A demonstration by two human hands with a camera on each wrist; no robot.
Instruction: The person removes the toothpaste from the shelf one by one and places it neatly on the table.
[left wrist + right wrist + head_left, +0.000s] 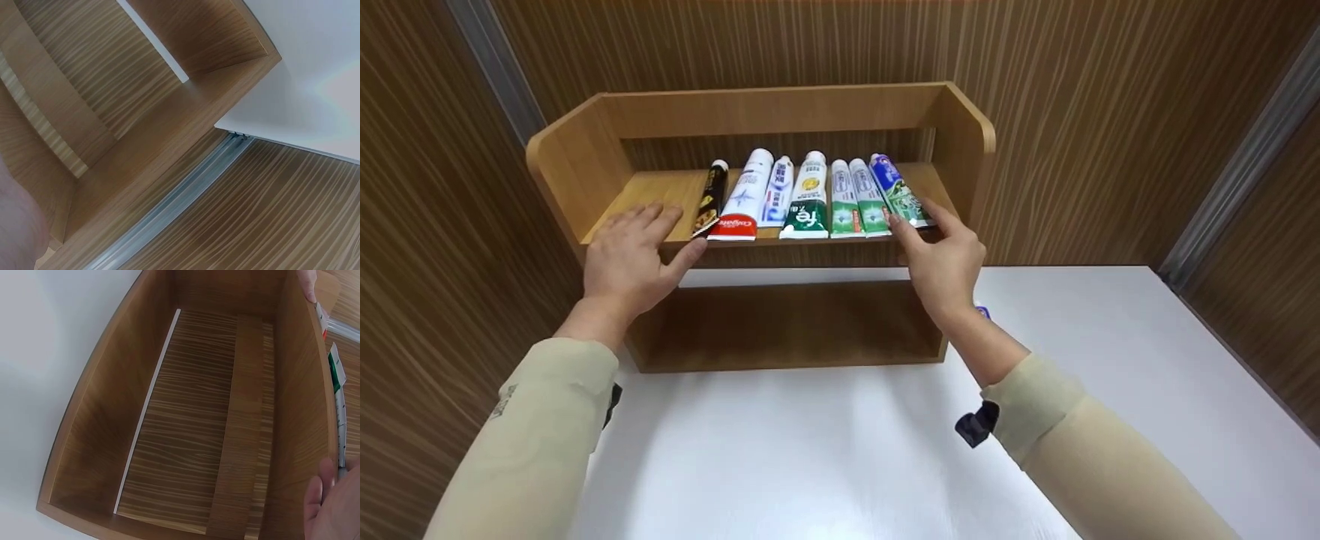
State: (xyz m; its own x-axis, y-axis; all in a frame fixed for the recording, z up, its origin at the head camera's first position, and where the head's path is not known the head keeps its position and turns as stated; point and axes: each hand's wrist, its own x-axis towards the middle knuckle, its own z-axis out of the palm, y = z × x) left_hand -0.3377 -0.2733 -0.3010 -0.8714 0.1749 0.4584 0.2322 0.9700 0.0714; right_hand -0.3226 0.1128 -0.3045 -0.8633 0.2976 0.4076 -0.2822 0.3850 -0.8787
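Observation:
A row of toothpaste tubes lies on the upper board of a wooden shelf (772, 88), crimped ends toward the front edge. My left hand (630, 259) rests at the board's left part, fingers extended, its thumb at the lower end of a black tube (712, 196). At the row's other end, my right hand (945, 266) has thumb and forefinger on either side of the lower end of a blue and green toothpaste tube (894, 187). Between them lie a red and white tube (744, 196), a green and white tube (808, 196) and several others.
Below the board is the shelf's lower compartment (802, 326). The shelf stands on a white table (780, 450) against wood-grain panels (1072, 135). A small blue item (983, 311) shows partly behind my right wrist. A metal strip (185, 194) runs along the wall corner.

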